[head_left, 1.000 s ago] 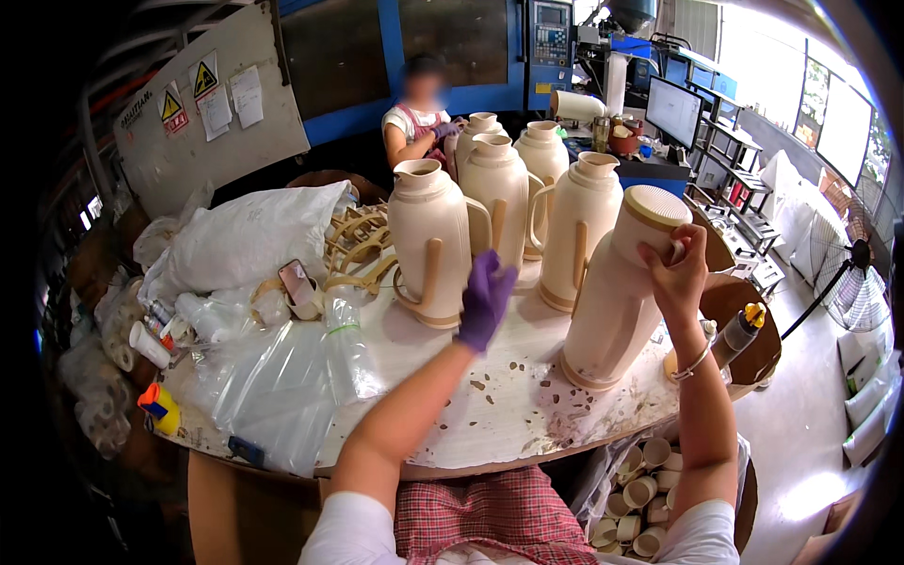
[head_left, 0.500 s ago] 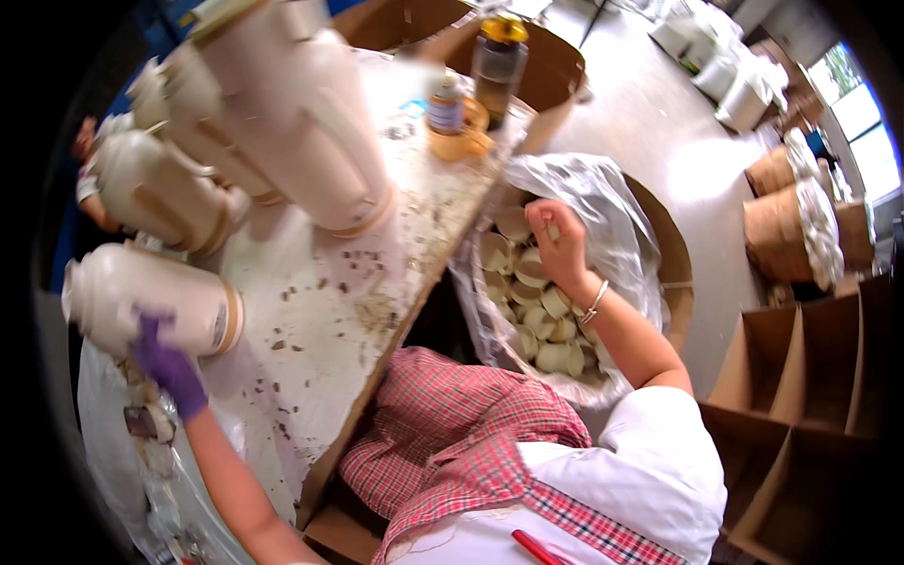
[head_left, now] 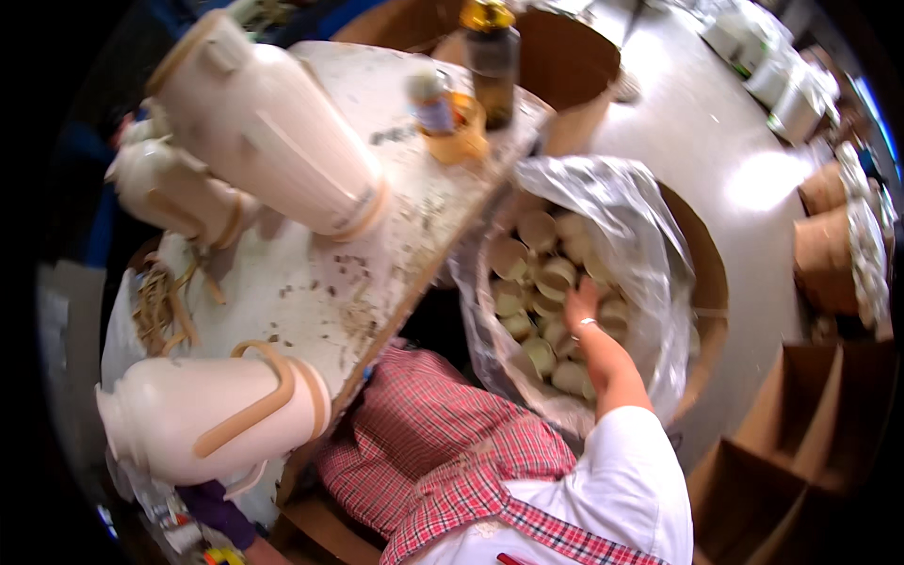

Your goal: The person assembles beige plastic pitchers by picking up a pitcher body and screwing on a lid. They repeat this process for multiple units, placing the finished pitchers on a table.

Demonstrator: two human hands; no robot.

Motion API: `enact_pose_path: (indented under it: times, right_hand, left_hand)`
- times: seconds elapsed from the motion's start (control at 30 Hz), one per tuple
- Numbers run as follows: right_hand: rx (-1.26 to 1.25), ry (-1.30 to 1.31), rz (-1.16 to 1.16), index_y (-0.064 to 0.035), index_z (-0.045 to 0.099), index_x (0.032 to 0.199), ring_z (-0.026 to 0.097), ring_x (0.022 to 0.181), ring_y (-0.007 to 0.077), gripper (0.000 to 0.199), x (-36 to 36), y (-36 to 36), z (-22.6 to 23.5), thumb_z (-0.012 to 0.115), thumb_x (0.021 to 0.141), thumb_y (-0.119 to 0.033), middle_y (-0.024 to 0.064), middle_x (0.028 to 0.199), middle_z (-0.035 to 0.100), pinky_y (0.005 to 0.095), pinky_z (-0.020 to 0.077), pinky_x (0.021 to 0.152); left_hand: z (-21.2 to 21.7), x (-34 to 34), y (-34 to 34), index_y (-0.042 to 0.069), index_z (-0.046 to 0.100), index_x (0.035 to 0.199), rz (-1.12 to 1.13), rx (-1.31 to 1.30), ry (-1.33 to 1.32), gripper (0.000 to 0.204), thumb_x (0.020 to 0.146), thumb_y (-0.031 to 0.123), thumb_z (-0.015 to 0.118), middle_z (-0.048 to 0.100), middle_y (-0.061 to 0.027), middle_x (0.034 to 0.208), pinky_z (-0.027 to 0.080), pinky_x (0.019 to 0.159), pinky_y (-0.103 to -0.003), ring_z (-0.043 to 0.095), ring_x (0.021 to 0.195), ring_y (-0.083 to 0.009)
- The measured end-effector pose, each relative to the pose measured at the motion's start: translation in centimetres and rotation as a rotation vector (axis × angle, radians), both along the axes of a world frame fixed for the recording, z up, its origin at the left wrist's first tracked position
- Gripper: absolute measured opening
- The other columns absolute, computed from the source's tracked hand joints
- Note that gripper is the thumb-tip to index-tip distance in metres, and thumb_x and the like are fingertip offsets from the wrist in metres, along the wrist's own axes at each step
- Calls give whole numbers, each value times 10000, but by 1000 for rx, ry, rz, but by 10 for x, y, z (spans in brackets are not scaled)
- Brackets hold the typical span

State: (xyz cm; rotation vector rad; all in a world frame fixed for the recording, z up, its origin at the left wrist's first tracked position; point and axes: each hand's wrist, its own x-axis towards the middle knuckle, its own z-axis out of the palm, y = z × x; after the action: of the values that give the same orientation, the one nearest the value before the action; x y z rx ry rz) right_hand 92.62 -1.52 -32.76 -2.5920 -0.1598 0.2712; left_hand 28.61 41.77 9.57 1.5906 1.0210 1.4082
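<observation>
Noted nearest: a red checked apron. Found the purple-gloved left hand partly hidden by a cream flask with a tan handle, at the near edge of the worn table; cannot tell whether clamped on it, owing to unseen fingers. Recorded both hands as well apart. Located the bare right hand down among pale cups in a carton with a clear plastic liner; cannot tell whether gripping one. Observed a heap of tan strips past the near flask, then a second flask standing farther along the table, with more flasks behind. Farther off, logged a small bottle at a tan mug, just beside a dark bottle with a yellow cap. Beyond, listed white sacks on the floor.
</observation>
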Motion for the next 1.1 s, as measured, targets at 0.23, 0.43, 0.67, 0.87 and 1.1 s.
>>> enact_pose_path:
  times: [0.23,0.43,0.67,0.87,1.1]
  right_hand:
    - [-838,448,366,-101,501,1373,486,1280,238,479,88,-28,-49,518,941,-307,77,1375,533,368,432,1007]
    - [562,236,637,-103,439,975,465,711,113,338,-27,4,105,517,717,100,2,807,453,258,432,588]
    - [1372,463,1371,-2,442,1100,570,1021,266,479,-152,111,388,371,667,192,155,1101,562,372,436,927]
    - [1273,1477,921,-59,190,1502,406,1329,335,883,-223,148,428,591,776,-362,227,1437,402,427,313,1117]
    - [943,1606,1101,-60,191,1504,431,1312,319,950,-228,183,478,704,757,-345,194,1445,388,447,349,1099]
  left_hand:
    - [14,145,-54,5,432,1294,304,343,395,438,953,258,544,564,-112,1075,475,836,-350,576,951,-220]
    - [61,211,-159,-24,512,1173,-336,848,727,556,751,226,774,584,-161,1091,468,922,-459,587,1011,-382]
    - [6,278,-202,41,581,1166,-1249,648,603,624,714,439,743,628,-126,1088,242,1123,-540,609,1028,-292]
    - [31,224,-196,115,662,883,-1023,954,723,150,754,191,656,651,-23,881,342,1092,-544,643,862,-216]
    - [16,182,-169,75,591,1147,-602,1072,704,435,755,233,694,593,-89,1182,425,1035,-495,565,1142,-255]
